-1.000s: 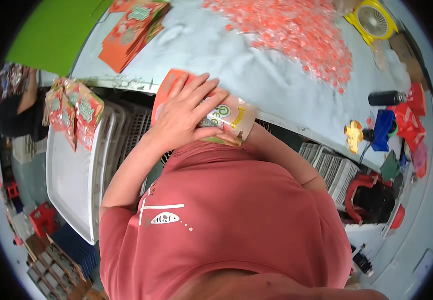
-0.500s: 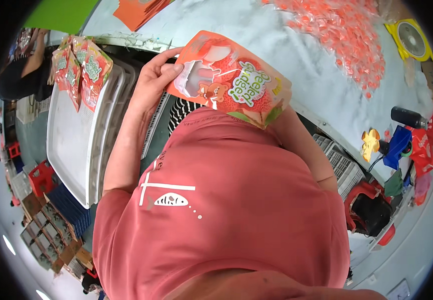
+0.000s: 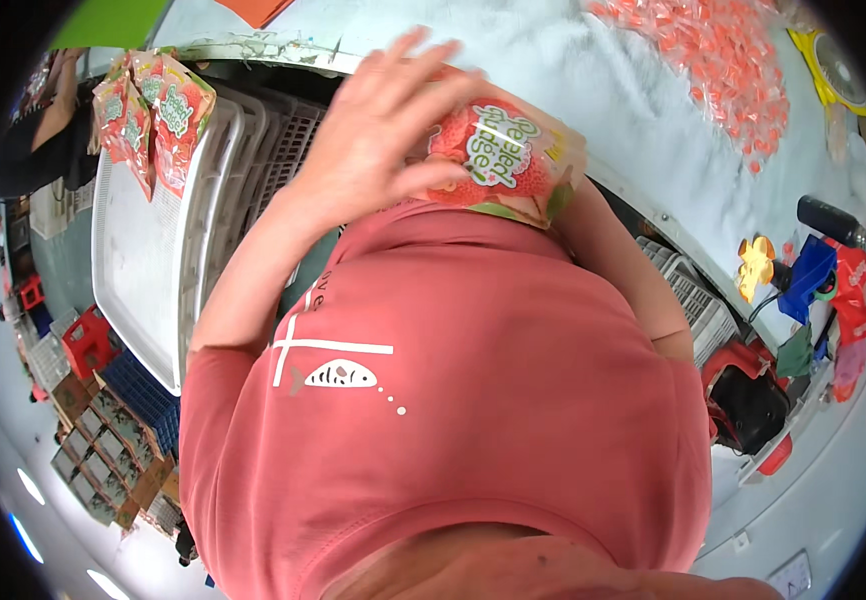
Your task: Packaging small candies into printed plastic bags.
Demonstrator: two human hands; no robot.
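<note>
My left hand [image 3: 378, 135] lies across the near-left part of a red and pink stand-up pouch [image 3: 501, 145] with strawberry print, its fingers spread and slightly blurred. The pouch is held up in front of my shirt, above the edge of the table. From the right, my right forearm [image 3: 618, 255] reaches up behind the pouch. That hand and its fingers are hidden by the pouch. The clear window seen on the pouch earlier is now covered by my left hand.
Similar pouches [image 3: 163, 120] stand on stacked white crates [image 3: 143, 270] at the left. On the pale-covered table [image 3: 643, 160] lies a heap of small pink wrapped pieces [image 3: 713, 60]. A yellow fan [image 3: 833, 70], a dark bottle [image 3: 833, 220] and red packets [image 3: 856, 290] sit at right.
My left hand has let go of the pouch's left edge and moved over its front with fingers spread. The pouch stays at nearly the same place, and the view has shifted slightly.
</note>
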